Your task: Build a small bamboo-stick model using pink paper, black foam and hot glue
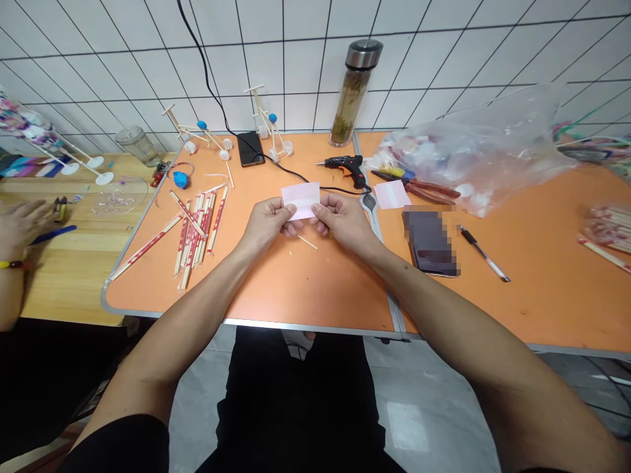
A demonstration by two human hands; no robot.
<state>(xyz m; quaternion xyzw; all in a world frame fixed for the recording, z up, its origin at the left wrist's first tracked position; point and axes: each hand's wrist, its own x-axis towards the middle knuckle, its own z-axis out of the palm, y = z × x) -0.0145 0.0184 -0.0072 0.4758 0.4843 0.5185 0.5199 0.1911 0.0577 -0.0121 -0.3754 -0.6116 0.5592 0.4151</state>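
A small pale pink paper [300, 199] is held up over the orange table between both hands. My left hand [270, 222] pinches its lower left corner with thumb and fingers. At the lower right corner, my right hand [344, 220] grips it the same way. Just below the hands a short thin stick [307, 242] lies on the table. More pink paper [392, 194] rests to the right of my right hand. A black glue gun [348, 167] lies behind it, with its cord running past the paper.
Paper-wrapped chopsticks [197, 230] lie left, with two stick models [200, 135] with white wheels behind. A tea bottle [350, 92], pliers [428, 190], plastic bag [473, 144], phone [428, 243] and pen [483, 253] stand or lie rightward. Another person's hand [22, 226] is far left.
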